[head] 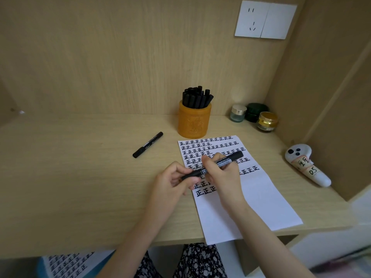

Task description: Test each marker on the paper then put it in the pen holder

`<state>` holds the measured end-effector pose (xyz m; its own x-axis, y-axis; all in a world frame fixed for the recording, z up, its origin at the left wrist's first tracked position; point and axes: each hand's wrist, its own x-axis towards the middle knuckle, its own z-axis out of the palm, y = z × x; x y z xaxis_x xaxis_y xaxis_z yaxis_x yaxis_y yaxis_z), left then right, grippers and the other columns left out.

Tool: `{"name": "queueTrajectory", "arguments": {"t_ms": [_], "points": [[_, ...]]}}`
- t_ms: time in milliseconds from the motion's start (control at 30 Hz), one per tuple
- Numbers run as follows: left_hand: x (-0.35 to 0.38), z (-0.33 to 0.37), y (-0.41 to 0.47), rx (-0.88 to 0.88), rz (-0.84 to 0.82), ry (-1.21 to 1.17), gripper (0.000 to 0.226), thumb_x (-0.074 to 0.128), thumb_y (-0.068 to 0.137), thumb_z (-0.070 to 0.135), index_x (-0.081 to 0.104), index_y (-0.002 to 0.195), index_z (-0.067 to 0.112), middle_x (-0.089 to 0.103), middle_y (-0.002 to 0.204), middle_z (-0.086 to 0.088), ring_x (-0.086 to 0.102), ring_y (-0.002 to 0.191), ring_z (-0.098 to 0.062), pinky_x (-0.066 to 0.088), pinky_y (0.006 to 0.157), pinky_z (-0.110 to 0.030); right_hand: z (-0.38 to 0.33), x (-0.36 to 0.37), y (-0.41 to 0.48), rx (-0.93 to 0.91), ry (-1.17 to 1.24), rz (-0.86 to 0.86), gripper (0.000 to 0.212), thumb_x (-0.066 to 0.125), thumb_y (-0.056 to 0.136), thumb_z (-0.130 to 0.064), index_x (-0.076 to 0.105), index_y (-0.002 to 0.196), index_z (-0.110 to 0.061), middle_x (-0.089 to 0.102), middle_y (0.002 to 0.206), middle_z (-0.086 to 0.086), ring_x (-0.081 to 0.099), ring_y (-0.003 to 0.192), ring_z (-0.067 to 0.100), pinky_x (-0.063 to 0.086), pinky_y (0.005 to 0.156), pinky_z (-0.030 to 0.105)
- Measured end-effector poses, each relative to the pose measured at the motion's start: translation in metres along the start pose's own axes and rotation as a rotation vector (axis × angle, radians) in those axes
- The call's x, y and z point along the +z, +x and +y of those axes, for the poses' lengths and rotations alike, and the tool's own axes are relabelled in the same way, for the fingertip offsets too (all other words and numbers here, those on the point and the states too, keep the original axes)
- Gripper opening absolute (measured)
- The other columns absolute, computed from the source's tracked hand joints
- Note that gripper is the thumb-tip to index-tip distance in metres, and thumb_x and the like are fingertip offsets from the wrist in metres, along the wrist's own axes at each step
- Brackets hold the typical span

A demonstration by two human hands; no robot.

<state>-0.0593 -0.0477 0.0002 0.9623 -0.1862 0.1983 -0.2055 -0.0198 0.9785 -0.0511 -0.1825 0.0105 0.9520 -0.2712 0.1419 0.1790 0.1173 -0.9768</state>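
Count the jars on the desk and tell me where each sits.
3, at the back right of the desk: silver-lidded clear jar leftmost, dark green jar middle, gold jar rightmost.

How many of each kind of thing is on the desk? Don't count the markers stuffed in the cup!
Holder: 1
Markers outside it: 2 (held marker, loose marker)
Jars: 3 (clear jar, green jar, gold jar)
Paper: 1
Controller: 1
Total: 8
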Motion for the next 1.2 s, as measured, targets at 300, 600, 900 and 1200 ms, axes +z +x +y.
{"name": "queueTrajectory", "arguments": {"t_ms": [300,600,900,1200], "points": [[-0.002,0.002,0.001,0.021,0.014,-0.012,0.012,0.070,0.078,0.007,0.059,0.083,0.006,0.069,0.066,0.003,0.058,0.057,-0.004,0.045,0.052,-0.015,-0.002,0.005,0.004,-0.021,-0.077,-0.041,0.039,0.063,0.089,-0.005,0.042,0.057,-0.012,0.034,0.040,-0.005,0.029,0.036,0.010,0.028,0.042,0.020],[-0.017,0.011,0.014,0.005,0.071,0.093,0.011,0.068,0.081,0.019,0.063,0.091,0.016,0.073,0.080,0.003,0.065,0.069,-0.004,0.050,0.064,-0.017,-0.009,-0.014,0.017,-0.085,-0.392,0.132,0.057,0.069,0.072,-0.055,0.054,0.120,-0.029,0.055,0.112,-0.013,0.050,0.106,0.006,0.040,0.084,0.019],[-0.015,0.024,0.041,0.106,0.110,0.163,0.017,0.069,0.082,0.027,0.068,0.090,0.012,0.072,0.076,-0.002,0.067,0.075,-0.016,0.055,0.076,-0.035,-0.012,-0.013,0.034,-0.597,-0.731,-0.338,0.024,0.072,0.083,-0.023,0.069,0.107,-0.019,0.057,0.095,-0.034,0.046,0.093,-0.005,0.046,0.081,0.029],[-0.012,0.041,0.102,0.160,0.171,0.302,0.018,0.062,0.088,0.023,0.063,0.105,0.018,0.066,0.098,0.007,0.060,0.082,-0.003,0.047,0.071,-0.011,-0.049,-0.004,0.100,-0.562,-0.552,-0.066,0.062,0.063,0.092,-0.020,0.034,0.146,-0.027,0.060,0.089,-0.001,0.056,0.073,0.002,0.045,0.067,0.012]]}}
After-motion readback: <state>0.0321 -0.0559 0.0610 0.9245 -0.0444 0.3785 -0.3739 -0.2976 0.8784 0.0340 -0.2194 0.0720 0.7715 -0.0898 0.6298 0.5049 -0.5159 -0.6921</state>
